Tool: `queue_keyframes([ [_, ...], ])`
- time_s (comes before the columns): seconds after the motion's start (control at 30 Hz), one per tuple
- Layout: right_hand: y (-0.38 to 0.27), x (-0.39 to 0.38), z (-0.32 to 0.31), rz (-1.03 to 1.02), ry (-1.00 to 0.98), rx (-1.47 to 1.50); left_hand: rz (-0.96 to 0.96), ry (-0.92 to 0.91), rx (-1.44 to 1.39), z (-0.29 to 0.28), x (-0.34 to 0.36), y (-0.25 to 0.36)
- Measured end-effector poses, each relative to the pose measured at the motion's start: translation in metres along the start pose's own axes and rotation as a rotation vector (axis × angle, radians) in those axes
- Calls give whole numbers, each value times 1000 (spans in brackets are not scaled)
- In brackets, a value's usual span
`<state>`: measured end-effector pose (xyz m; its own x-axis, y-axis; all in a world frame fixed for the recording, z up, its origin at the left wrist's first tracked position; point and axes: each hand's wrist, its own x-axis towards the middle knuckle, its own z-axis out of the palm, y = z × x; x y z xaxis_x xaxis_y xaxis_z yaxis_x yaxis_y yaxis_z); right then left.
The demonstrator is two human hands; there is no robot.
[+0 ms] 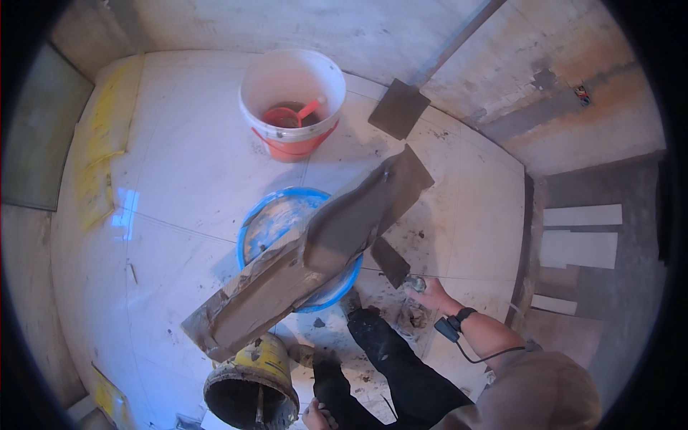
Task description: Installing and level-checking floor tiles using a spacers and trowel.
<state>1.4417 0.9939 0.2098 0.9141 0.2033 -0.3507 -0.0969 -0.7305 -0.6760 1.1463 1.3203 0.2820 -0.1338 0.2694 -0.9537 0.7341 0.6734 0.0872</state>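
In my right hand point(428, 292), the fingers wrap around the handle of a trowel point(390, 263). Its flat, mortar-grey blade points up and left, close to a long strip point(337, 226) coated with wet grey-brown mortar. That strip lies slantwise across a blue-rimmed basin point(252, 215), hiding much of it; the mortar has a raised ridge and ragged edges. Low in the picture, my left hand point(317, 416) is beside my knee with curled fingers; whether anything is in them is hidden. Left of it, a yellow bucket point(261, 358), dirty with mortar, leans with a stick inside.
Beyond the basin stands a white bucket point(292, 72) holding a red dipper point(283, 117) and murky liquid. A dark square plate point(399, 109) leans by the wall. Yellow-marked sheeting point(107, 143) lies at left. White panels point(579, 249) lie at right. Mortar crumbs dot the pale tiled floor.
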Motion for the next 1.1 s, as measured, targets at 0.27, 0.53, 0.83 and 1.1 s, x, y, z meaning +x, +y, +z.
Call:
queue_keyframes([
  [0.27, -70, 42, 72, 427, -52, 364, 14, -38, -26, -12, -15, 5],
  [0.53, -158, -73, 202, 113, -383, 110, -52, -91, -129, -46, -9, -20],
  [0.83, -267, -106, 220, -231, -617, -26, -180, -162, -341, -70, -4, -51],
  [1.1, -288, -139, 270, -318, -1016, -437, -175, -207, -413, -80, -3, -71],
])
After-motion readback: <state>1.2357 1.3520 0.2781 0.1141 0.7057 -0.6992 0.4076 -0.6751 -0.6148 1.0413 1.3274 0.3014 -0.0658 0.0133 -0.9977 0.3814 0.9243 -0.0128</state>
